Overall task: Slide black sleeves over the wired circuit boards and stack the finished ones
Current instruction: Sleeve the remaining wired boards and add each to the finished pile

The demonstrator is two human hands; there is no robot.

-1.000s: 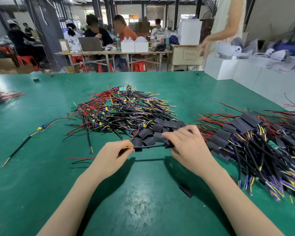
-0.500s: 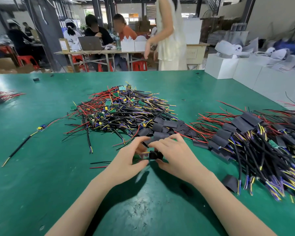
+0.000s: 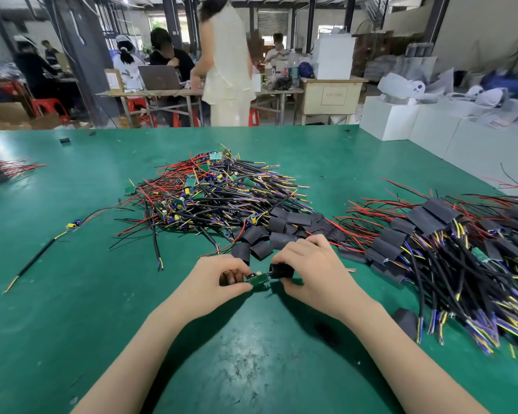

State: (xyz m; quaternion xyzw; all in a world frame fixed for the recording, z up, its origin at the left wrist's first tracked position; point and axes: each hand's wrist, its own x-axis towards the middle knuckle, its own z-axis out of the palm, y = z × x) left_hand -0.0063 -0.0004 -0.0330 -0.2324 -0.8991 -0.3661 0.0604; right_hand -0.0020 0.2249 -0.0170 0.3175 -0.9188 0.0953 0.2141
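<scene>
On the table, the unsleeved pile lies at centre, loose sleeves at its lower right. The finished stack fills the right. Both hands meet below the sleeves, a board between them. A stray board lies left.

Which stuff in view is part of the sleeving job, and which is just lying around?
Job:
left hand pinching circuit board
right hand holding black sleeve
loose sleeves
unsleeved pile
finished pile

Lying about:
stray wired board
wire bundle at left edge
white boxes
</scene>
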